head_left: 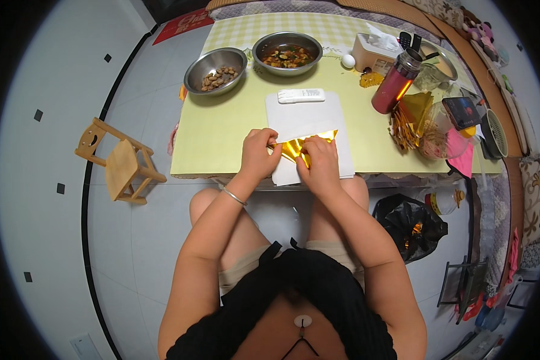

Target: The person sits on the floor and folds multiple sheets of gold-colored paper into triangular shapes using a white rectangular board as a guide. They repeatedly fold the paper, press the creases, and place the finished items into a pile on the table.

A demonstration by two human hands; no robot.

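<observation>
Your left hand (260,153) has thumb and fingers closed on the left end of the gold foil sheet (293,147). Your right hand (320,163) seems closed on its right part, fingers curled over; the undersides are hidden. The foil lies over the near half of the white paper (303,120), by the near edge of the table (216,135). Uneven pulling could tear or crookedly crease it; dragging wrists could shift the paper.

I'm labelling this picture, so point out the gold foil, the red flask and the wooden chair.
Gold foil (291,148): head view, on its shiny upper surface.
Red flask (394,86): head view, middle of its body.
Wooden chair (123,164): head view, on the seat.
</observation>
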